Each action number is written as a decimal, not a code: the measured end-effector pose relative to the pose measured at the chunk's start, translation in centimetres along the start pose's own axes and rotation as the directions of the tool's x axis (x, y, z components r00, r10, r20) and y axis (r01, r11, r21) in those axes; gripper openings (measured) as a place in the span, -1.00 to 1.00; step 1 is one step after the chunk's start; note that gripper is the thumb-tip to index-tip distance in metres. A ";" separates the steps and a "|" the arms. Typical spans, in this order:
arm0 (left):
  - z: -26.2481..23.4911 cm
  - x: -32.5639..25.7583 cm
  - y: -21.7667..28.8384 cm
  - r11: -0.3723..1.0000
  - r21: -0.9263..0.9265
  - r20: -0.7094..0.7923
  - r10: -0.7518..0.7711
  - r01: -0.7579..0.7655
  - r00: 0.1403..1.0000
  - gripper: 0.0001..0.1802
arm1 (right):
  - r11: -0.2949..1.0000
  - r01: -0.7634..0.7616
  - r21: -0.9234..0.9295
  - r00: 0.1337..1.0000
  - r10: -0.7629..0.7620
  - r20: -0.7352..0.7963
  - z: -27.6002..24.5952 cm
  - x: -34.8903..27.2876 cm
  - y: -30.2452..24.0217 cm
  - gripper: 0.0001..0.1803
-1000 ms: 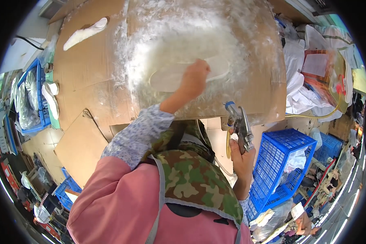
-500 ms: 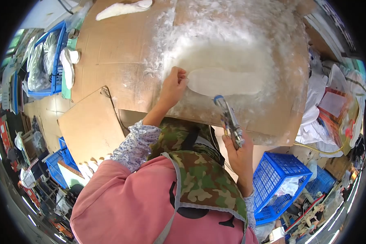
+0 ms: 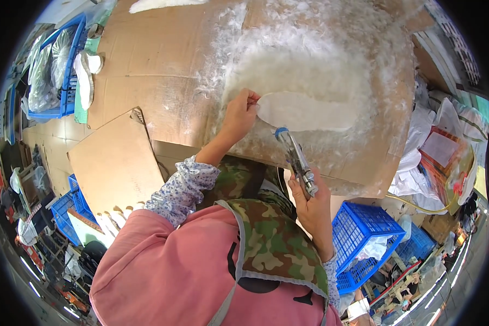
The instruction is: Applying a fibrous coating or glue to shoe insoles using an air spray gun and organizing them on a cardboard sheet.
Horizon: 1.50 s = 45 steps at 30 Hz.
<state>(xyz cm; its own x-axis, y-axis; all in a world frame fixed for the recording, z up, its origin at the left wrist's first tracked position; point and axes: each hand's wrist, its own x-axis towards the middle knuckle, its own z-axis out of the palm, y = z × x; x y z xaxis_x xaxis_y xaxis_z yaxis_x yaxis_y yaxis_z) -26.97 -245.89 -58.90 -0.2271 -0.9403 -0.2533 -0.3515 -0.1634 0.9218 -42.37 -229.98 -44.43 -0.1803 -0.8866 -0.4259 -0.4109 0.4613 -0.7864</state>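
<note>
A pale insole-shaped piece [image 3: 309, 112] lies flat on the cardboard-covered table [image 3: 146, 60], in a patch of white fluff. Its rounded left end is pinched between the thumb and fingers of my left hand [image 3: 241, 115]. My right hand [image 3: 313, 202] is wrapped round the handle of a metal spray gun [image 3: 298, 160]. The gun's blue-rimmed nozzle points away from me, just short of the insole's near edge and apart from it. My right fingers are partly hidden under the gun.
Another white insole [image 3: 163, 4] lies at the table's far left. More white pieces [image 3: 85, 81] hang by the left edge, beside a blue crate [image 3: 68, 70] of plastic-wrapped goods. A cardboard-topped surface [image 3: 117, 163] stands at left. Blue crates [image 3: 367, 217] and white bags [image 3: 418, 168] are at right.
The view has shifted slightly. The spray gun's nozzle has swung a little left along the insole's near edge. My left hand keeps its pinch on the insole's end.
</note>
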 end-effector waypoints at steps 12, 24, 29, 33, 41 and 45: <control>-0.1 -0.3 0.5 0.999 -0.010 0.053 0.041 -0.041 0.998 -0.68 | 0.999 -0.016 0.030 0.987 0.020 -0.157 -1.2 -0.4 1.3 -0.70; 0.1 -0.5 0.5 0.996 0.006 0.009 0.088 -0.088 0.996 -0.67 | 1.000 0.004 0.021 0.965 0.002 -0.264 -3.3 -1.1 2.3 -0.74; 0.1 -0.4 0.5 0.996 0.014 0.026 0.086 -0.087 0.996 -0.66 | 0.999 -0.039 -0.008 0.957 0.035 -0.288 -4.5 -1.3 2.7 -0.76; 0.2 -0.3 0.6 0.993 0.012 0.001 0.115 -0.115 0.993 -0.66 | 0.999 -0.044 -0.027 0.950 0.034 -0.312 -5.3 -1.3 3.2 -0.77; 0.1 -0.4 0.7 0.994 0.048 0.018 0.095 -0.096 0.995 -0.67 | 0.995 -0.100 -0.021 0.915 0.083 -0.394 -7.0 -1.5 4.6 -0.76; 0.1 -0.4 0.8 0.995 0.036 0.038 0.095 -0.097 0.995 -0.67 | 0.992 -0.112 -0.057 0.898 0.077 -0.432 -7.8 -1.6 4.8 -0.77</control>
<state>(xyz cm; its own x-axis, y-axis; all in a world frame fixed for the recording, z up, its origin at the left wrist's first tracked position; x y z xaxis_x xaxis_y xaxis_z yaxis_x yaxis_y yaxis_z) -27.22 -245.57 -58.10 -0.2940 -0.9396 -0.1752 -0.3605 -0.0607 0.9308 -50.99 -226.59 -44.01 -0.5800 -0.7754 -0.2497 -0.4381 0.5553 -0.7069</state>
